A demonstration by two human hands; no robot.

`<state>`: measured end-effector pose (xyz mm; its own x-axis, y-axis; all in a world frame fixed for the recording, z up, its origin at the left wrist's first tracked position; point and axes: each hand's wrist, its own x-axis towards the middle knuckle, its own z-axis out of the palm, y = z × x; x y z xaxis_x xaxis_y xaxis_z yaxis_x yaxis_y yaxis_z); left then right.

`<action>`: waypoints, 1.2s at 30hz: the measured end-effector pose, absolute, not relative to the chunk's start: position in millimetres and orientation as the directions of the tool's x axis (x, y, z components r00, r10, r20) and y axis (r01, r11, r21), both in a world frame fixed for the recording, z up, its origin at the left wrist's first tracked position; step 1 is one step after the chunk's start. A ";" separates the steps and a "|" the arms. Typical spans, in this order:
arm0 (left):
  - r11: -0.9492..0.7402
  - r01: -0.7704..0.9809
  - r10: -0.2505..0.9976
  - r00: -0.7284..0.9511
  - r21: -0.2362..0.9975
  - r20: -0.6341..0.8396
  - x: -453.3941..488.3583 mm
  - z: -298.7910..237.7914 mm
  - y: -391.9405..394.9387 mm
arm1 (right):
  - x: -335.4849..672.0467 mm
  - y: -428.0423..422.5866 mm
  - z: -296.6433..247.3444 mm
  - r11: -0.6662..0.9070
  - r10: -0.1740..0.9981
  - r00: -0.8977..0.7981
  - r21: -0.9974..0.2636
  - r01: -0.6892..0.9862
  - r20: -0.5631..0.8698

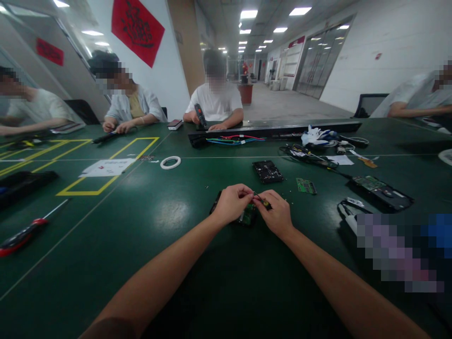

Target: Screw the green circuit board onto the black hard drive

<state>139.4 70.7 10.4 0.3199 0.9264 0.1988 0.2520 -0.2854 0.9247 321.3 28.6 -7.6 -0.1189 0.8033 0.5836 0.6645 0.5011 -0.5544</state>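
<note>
Pinching a small driver (267, 205) in my right hand (279, 215), I have my left hand (231, 203) at its tip; whether those fingers clamp anything I cannot tell. The green-boarded unit (248, 217) sits beneath both, centre frame. One board (306, 186) lies loose right of centre, so I judge some dismantling done, this unit unfinished. Bare table (106, 235) opens lower left; a black drive (383, 194) crowds the right; the near edge isn't discernible.

The surface (123, 235) before me looks smooth, with a soft sheen; the screwdriver (28, 232) joins bright, smooth metal to glossy plastic; the sheet (106, 168) seems plain paper, quite matt.
</note>
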 end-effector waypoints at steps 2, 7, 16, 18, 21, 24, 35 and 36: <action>-0.321 0.287 0.918 0.327 0.903 0.223 139.5 11.6 70.0 | 321.9 29.3 -8.8 0.507 0.799 -0.124 -0.548 0.665 0.589; -0.347 0.326 0.909 0.350 0.880 0.228 141.3 16.9 65.2 | 323.5 31.4 -13.5 0.505 0.797 -0.120 -0.545 0.670 0.591; -0.326 0.380 0.923 0.327 0.866 0.203 144.2 24.5 59.3 | 324.2 32.2 -13.1 0.526 0.782 -0.130 -0.534 0.662 0.609; -0.330 0.393 0.923 0.324 0.858 0.206 145.1 28.1 55.6 | 323.9 32.2 -13.2 0.528 0.780 -0.131 -0.530 0.663 0.612; -0.400 0.446 0.904 0.338 0.801 0.263 144.2 29.7 44.2 | 324.4 33.3 -15.4 0.535 0.761 -0.111 -0.522 0.664 0.639; -0.532 0.630 0.846 0.388 0.565 0.365 138.3 22.5 25.7 | 325.9 35.2 -18.5 0.527 0.754 -0.082 -0.526 0.667 0.651; -0.645 0.755 0.739 0.575 0.121 0.352 131.5 -8.4 -5.0 | 328.8 38.3 -21.4 0.505 0.759 -0.054 -0.534 0.678 0.649; -0.634 0.765 0.745 0.563 0.116 0.358 132.6 -9.1 -3.8 | 329.2 38.4 -21.4 0.504 0.760 -0.055 -0.533 0.679 0.648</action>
